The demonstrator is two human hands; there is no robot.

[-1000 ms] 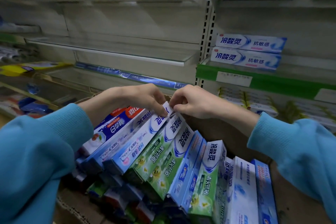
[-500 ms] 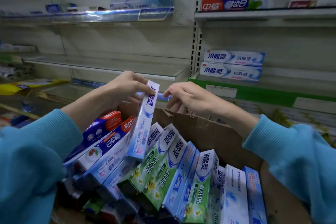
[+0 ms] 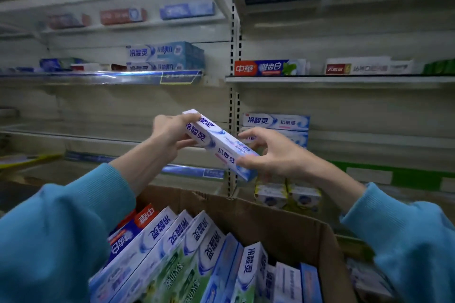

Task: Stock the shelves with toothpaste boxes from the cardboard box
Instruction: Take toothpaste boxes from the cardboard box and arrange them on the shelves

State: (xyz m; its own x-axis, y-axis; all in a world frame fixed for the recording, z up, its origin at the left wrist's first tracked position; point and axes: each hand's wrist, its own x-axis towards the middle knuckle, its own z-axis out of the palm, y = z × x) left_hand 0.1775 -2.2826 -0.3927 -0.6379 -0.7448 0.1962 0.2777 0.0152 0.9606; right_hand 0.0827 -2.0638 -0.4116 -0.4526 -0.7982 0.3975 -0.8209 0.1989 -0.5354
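Head view, nearest: brown cardboard box (image 3: 283, 229) at the bottom, packed with upright white, blue and green toothpaste cartons (image 3: 187, 253). Blue sleeves (image 3: 61, 229) enter from both lower corners. Above the box, both hands hold one long white-and-blue toothpaste carton (image 3: 219, 145), tilted with its left end higher. Left hand (image 3: 170, 135) grips the upper end, fingers curled around it. Right hand (image 3: 273, 152) pinches the lower end between thumb and fingers. Beyond, white metal shelves (image 3: 339, 79): two matching white-and-blue cartons (image 3: 277, 122) stacked just behind the right hand; a red-and-blue carton (image 3: 268, 67) on the shelf above.
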